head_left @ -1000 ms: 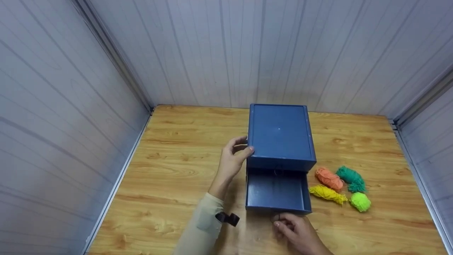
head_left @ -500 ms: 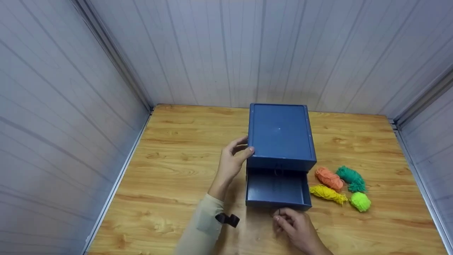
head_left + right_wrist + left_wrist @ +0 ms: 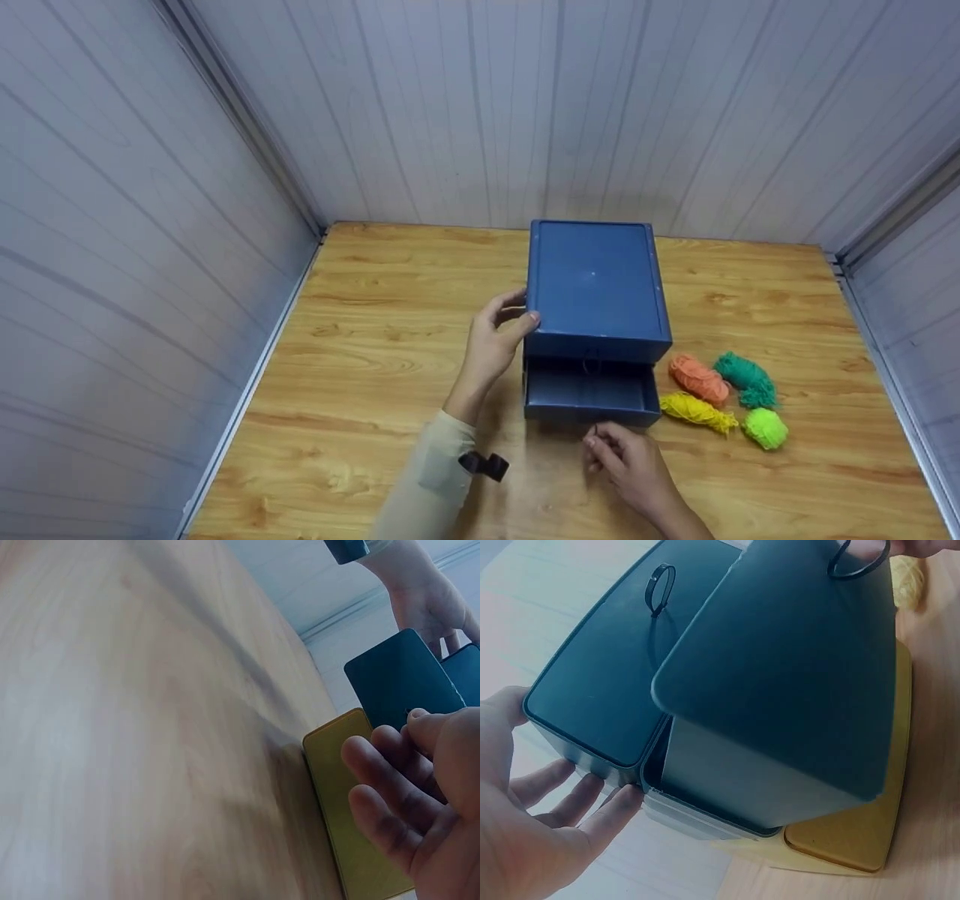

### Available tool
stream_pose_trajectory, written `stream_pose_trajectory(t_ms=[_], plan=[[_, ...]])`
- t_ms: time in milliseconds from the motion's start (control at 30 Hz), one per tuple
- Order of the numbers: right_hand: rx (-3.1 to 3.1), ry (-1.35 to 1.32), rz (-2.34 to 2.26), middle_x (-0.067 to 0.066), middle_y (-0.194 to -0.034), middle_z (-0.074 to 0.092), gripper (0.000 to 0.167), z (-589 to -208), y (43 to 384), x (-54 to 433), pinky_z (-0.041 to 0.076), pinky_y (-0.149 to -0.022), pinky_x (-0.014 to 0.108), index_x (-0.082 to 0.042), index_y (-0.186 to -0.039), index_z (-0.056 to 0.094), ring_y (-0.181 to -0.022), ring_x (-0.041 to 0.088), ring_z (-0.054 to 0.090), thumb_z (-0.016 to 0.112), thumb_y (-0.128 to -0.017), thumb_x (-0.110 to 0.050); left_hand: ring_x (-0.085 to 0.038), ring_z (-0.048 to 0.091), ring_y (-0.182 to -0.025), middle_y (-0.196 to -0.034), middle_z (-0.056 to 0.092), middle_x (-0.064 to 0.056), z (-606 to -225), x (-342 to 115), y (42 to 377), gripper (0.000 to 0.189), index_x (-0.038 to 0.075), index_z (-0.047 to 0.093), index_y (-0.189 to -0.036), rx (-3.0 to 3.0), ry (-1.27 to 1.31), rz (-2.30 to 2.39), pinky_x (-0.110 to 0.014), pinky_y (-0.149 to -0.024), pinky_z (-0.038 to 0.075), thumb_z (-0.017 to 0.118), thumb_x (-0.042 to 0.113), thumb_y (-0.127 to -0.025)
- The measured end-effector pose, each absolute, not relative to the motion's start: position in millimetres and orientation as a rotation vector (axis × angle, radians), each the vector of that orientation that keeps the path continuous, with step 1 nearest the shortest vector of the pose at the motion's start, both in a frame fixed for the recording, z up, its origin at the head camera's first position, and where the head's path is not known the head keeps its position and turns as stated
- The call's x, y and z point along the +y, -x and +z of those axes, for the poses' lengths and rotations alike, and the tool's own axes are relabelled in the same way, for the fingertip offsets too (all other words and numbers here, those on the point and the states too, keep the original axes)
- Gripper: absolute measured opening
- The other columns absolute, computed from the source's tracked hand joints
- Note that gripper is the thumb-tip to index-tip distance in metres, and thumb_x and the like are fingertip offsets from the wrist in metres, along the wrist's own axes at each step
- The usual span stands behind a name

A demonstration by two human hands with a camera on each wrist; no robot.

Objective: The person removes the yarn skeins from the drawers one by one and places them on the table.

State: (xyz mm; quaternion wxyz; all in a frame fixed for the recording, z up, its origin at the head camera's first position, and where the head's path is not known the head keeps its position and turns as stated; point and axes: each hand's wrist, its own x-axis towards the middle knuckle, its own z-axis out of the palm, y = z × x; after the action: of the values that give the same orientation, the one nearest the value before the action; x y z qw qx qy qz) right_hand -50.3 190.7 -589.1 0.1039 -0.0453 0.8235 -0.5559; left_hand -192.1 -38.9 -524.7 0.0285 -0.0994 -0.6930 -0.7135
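A small blue drawer cabinet (image 3: pixel 596 277) stands on the wooden table, its lower blue drawer (image 3: pixel 592 390) partly out and bare inside. My left hand (image 3: pixel 491 345) rests against the cabinet's left side, thumb on the top edge and fingers spread along the side. In front of the drawer, my right hand (image 3: pixel 630 465) pinches its black ring pull (image 3: pixel 859 574) between thumb and forefinger; the other fingers are loosely bent. Another ring pull (image 3: pixel 660 589) hangs on the top drawer front. Beneath the blue drawer, a yellow drawer section (image 3: pixel 352 817) shows in both wrist views.
Right of the cabinet lie several yarn bundles: orange (image 3: pixel 699 379), teal (image 3: pixel 746 379), yellow (image 3: pixel 697 412) and a lime ball (image 3: pixel 765 429). Pale panel walls (image 3: pixel 450 112) rise behind and at both sides. A black strap piece (image 3: pixel 484 465) sits on the left sleeve.
The blue drawer has slid back toward the cabinet, so less of its inside shows. My right hand has moved forward with its ring pull; the left hand has stayed put.
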Motion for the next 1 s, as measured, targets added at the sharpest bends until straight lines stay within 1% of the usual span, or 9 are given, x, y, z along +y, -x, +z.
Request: stream_pose_trajectory(t_ms=[200, 300, 467, 533, 667, 800, 867, 1000], plan=[[2.455, 0.101, -1.644, 0.008, -0.082, 0.072, 0.019, -584.5, 61.1, 189.3, 0.062, -0.066, 0.036, -0.003, -0.096, 0.068, -0.07, 0.015, 0.07, 0.062, -0.103, -0.02, -0.039, 0.061, -0.119, -0.127, 0.067, -0.019, -523.7, -37.8, 192.4, 0.046, 0.001, 0.063, -0.135, -2.156, 0.311, -2.201, -0.043, -0.104, 0.05, 0.073, 0.015, -0.092], [2.453, 0.074, -1.662, 0.009, -0.082, 0.072, 0.019, -582.4, 66.5, 187.7, 0.062, -0.067, 0.037, -0.002, -0.096, 0.068, -0.072, 0.018, 0.07, 0.063, -0.102, -0.019, -0.038, 0.062, -0.118, -0.127, 0.067, -0.017, -524.3, -37.5, 191.8, 0.046, 0.002, 0.063, -0.135, -2.171, 0.295, -2.195, -0.042, -0.103, 0.051, 0.073, 0.016, -0.093], [2.481, 0.081, -1.677, 0.013, -0.081, 0.072, 0.018, -581.3, 75.0, 185.5, 0.062, -0.067, 0.037, -0.002, -0.095, 0.069, -0.071, 0.023, 0.072, 0.064, -0.102, -0.017, -0.034, 0.063, -0.117, -0.126, 0.067, -0.016, -524.6, -37.2, 189.7, 0.045, 0.004, 0.064, -0.135, -2.182, 0.257, -2.183, -0.044, -0.104, 0.05, 0.073, 0.016, -0.092], [2.499, 0.086, -1.674, 0.013, -0.081, 0.072, 0.017, -581.8, 78.2, 185.2, 0.062, -0.066, 0.037, -0.003, -0.094, 0.069, -0.07, 0.021, 0.071, 0.064, -0.102, -0.018, -0.033, 0.064, -0.116, -0.126, 0.068, -0.016, -524.1, -37.0, 189.5, 0.045, 0.004, 0.064, -0.135, -2.18, 0.253, -2.175, -0.045, -0.106, 0.048, 0.073, 0.015, -0.092], [2.537, 0.092, -1.659, 0.011, -0.08, 0.071, 0.016, -584.9, 84.4, 185.1, 0.061, -0.065, 0.038, -0.004, -0.093, 0.07, -0.067, 0.018, 0.07, 0.065, -0.101, -0.017, -0.035, 0.064, -0.117, -0.127, 0.067, -0.019, -523.0, -36.2, 189.0, 0.046, 0.002, 0.063, -0.136, -2.172, 0.247, -2.171, -0.049, -0.108, 0.046, 0.072, 0.011, -0.092], [2.558, 0.092, -1.659, 0.014, -0.08, 0.072, 0.014, -588.9, 89.5, 185.0, 0.061, -0.064, 0.039, -0.005, -0.092, 0.07, -0.066, 0.023, 0.071, 0.066, -0.101, -0.015, -0.038, 0.062, -0.119, -0.13, 0.065, -0.022, -522.8, -35.5, 189.4, 0.047, -0.001, 0.061, -0.138, -2.162, 0.242, -2.194, -0.053, -0.108, 0.045, 0.07, 0.008, -0.093], [2.564, 0.094, -1.668, 0.015, -0.081, 0.072, 0.013, -589.9, 91.9, 184.7, 0.061, -0.064, 0.039, -0.005, -0.092, 0.07, -0.066, 0.025, 0.071, 0.066, -0.1, -0.014, -0.038, 0.062, -0.119, -0.129, 0.065, -0.021, -522.8, -35.5, 189.4, 0.047, -0.001, 0.061, -0.138, -2.163, 0.245, -2.194, -0.053, -0.108, 0.045, 0.07, 0.009, -0.093], [2.574, 0.093, -1.669, 0.014, -0.08, 0.072, 0.014, -589.3, 96.9, 184.2, 0.061, -0.063, 0.04, -0.005, -0.093, 0.071, -0.066, 0.022, 0.07, 0.065, -0.101, -0.015, -0.034, 0.063, -0.118, -0.128, 0.066, -0.018, -523.1, -36.7, 189.3, 0.046, 0.002, 0.062, -0.137, -2.176, 0.259, -2.173, -0.049, -0.108, 0.046, 0.072, 0.014, -0.093]])
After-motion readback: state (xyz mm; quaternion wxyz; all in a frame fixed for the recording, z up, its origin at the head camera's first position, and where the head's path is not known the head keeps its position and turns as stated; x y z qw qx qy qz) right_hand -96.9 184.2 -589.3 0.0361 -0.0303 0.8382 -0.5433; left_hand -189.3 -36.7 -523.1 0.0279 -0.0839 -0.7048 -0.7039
